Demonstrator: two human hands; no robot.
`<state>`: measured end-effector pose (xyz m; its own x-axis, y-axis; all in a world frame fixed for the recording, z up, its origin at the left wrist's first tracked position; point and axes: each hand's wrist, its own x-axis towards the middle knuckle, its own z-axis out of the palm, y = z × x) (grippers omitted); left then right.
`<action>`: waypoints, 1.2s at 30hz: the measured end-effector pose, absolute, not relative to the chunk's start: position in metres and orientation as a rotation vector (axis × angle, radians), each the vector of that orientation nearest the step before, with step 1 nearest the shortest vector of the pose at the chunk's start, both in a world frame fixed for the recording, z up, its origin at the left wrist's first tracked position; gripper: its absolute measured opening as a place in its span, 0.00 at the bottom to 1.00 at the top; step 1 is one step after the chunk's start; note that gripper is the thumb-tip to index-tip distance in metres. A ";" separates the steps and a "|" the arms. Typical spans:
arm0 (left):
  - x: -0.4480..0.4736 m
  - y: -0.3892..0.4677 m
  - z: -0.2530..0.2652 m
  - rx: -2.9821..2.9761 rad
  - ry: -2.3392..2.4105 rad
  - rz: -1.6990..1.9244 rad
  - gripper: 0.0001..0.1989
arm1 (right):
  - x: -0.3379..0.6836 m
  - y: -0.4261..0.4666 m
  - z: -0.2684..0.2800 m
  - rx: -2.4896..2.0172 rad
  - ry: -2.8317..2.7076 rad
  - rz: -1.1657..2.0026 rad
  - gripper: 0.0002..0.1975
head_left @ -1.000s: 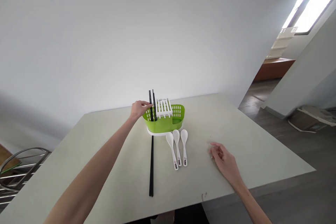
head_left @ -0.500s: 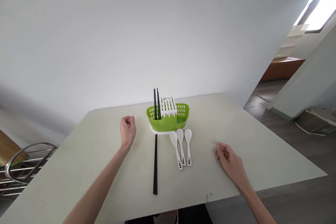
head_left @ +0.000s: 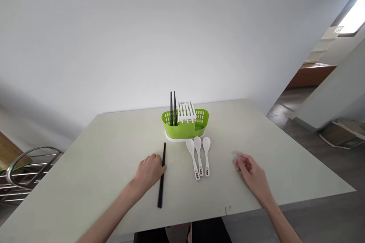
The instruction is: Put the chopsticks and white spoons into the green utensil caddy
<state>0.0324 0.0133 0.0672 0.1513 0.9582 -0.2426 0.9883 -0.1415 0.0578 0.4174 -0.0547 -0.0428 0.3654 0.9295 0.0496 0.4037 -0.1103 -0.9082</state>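
Note:
My left hand point(head_left: 149, 171) is closed on a pair of black chopsticks point(head_left: 160, 194) on the table, its thumb lying across their middle. They slant slightly, thin ends pointing away from me. My right hand point(head_left: 253, 176) rests on the table at the right, holding nothing, with its fingers loosely bent and partly apart. Three white spoons point(head_left: 206, 144) lie between the hands, bowls facing away from me. Behind them stands a green cutlery basket point(head_left: 182, 133) on a white base. Black chopsticks point(head_left: 171, 102) stand upright in its left part, beside a white slotted piece point(head_left: 187, 112) across the middle.
The pale table point(head_left: 114, 152) meets a white wall point(head_left: 182, 45) at its far edge. A metal-framed rack point(head_left: 31, 176) stands beyond the left edge. Dark floor point(head_left: 308, 152) and a low object point(head_left: 343, 133) show to the right.
My left hand has moved right and toward me and closed on the lying chopsticks, which now tilt with their near ends shifted left. My right hand stays about where it was.

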 end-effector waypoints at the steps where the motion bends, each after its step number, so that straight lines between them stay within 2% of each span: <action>1: 0.027 0.016 0.071 2.230 1.935 -0.311 0.10 | 0.417 -0.055 -0.043 -1.691 -1.193 0.712 0.26; 5: 0.003 0.026 0.080 2.308 2.012 -0.571 0.16 | 0.419 -0.054 -0.044 -1.676 -1.199 0.700 0.26; 8: -0.017 0.034 0.086 2.321 2.043 -0.491 0.14 | 0.419 -0.054 -0.044 -1.667 -1.210 0.691 0.26; 11: -0.033 0.035 0.098 2.261 2.030 -0.093 0.12 | 0.418 -0.055 -0.044 -1.677 -1.215 0.679 0.26; 14: -0.040 0.031 0.114 2.118 1.970 0.506 0.13 | 0.418 -0.055 -0.044 -1.679 -1.222 0.671 0.26; 17: -0.037 0.023 0.125 1.822 1.876 0.947 0.17 | 0.420 -0.054 -0.047 -1.679 -1.219 0.672 0.26; 20: -0.026 0.016 0.124 1.499 1.665 1.099 0.23 | 0.423 -0.053 -0.047 -1.690 -1.220 0.670 0.26; 25: -0.007 0.004 0.103 1.143 1.403 1.219 0.25 | 0.395 -0.064 -0.027 -1.687 -1.246 0.671 0.27; 27: 0.003 -0.003 0.095 1.084 1.373 1.182 0.25 | 0.365 -0.074 -0.009 -1.593 -1.328 0.776 0.27; 30: 0.020 -0.012 0.087 1.030 1.328 1.124 0.22 | 0.310 -0.087 0.019 -1.373 -1.433 1.102 0.26; 33: 0.037 -0.021 0.084 0.955 1.233 1.139 0.20 | 0.264 -0.089 0.038 -1.109 -1.363 1.437 0.31; 36: 0.047 -0.028 0.083 0.905 1.188 1.175 0.18 | 0.239 -0.085 0.039 -1.017 -1.238 1.582 0.34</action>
<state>0.0475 -0.0279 0.0826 -0.0232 0.9792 -0.2014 -0.1913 0.1933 0.9623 0.2393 -0.0853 0.0394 -0.2970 0.9507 -0.0899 -0.1411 -0.1368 -0.9805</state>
